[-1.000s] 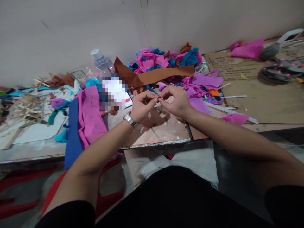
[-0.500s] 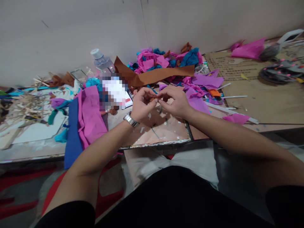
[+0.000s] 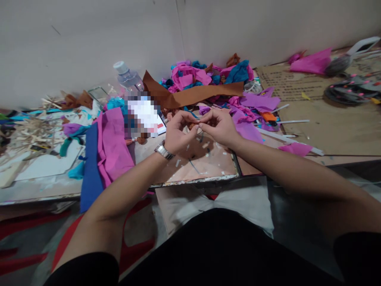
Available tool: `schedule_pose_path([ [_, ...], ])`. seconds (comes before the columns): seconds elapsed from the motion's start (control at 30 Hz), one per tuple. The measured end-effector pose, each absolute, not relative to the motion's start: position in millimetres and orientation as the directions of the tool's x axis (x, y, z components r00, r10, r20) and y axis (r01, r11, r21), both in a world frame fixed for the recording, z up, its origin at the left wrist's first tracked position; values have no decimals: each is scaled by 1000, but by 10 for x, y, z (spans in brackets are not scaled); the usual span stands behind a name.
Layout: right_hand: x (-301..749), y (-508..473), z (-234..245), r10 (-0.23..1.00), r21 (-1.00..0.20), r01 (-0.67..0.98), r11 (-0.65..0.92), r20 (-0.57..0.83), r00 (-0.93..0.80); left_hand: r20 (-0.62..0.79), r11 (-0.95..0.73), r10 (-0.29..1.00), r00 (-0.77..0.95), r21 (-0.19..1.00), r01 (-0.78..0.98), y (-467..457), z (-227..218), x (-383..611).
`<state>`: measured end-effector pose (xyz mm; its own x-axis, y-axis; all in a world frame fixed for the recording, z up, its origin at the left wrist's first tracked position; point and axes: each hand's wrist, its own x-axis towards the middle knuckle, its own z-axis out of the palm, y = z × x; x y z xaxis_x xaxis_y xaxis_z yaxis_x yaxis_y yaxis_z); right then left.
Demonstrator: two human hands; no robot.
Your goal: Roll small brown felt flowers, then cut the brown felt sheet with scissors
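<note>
My left hand (image 3: 180,131), with a metal watch (image 3: 164,150) at its wrist, pinches a small piece of brown crepe paper (image 3: 192,126) between thumb and fingers. From the other side my right hand (image 3: 219,126) pinches the same brown piece, its fingertips almost touching those of the left. Much of the piece is hidden by my fingers. Both hands are held just above the table (image 3: 205,161), which is dotted with small white scraps. Behind them lies a long brown crepe paper strip (image 3: 208,94), in front of a heap of crumpled pink and blue paper (image 3: 192,75).
A lit phone (image 3: 150,115) and a clear bottle (image 3: 128,77) stand left of my hands. Pink sheets (image 3: 114,139) and a blue strip (image 3: 91,171) hang over the table edge. Thin wooden sticks (image 3: 32,123) lie far left, white sticks (image 3: 294,121) and flat cardboard (image 3: 312,131) on the right.
My fingers have shifted slightly on the brown paper, and the right hand sits a touch lower at the thumb. Everything else looks the same.
</note>
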<state>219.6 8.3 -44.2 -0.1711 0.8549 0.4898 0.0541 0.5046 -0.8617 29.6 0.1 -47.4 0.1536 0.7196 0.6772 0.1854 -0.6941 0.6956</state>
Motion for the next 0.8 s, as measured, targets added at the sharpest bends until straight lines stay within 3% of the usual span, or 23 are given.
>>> schedule_pose_path([
  [0.23,2191,143,-474,901,-924,-86,371,381,-206,674,-699,713,193,703,133,3,-479,268],
  [0.47,2207,156,-448,876,-902,-120,415,431,-215,653,-665,729,206,747,-16,52,-492,252],
  [0.8,2199,123,-415,878,-907,-211,365,410,-246,699,-722,688,194,688,80,9,-464,257],
])
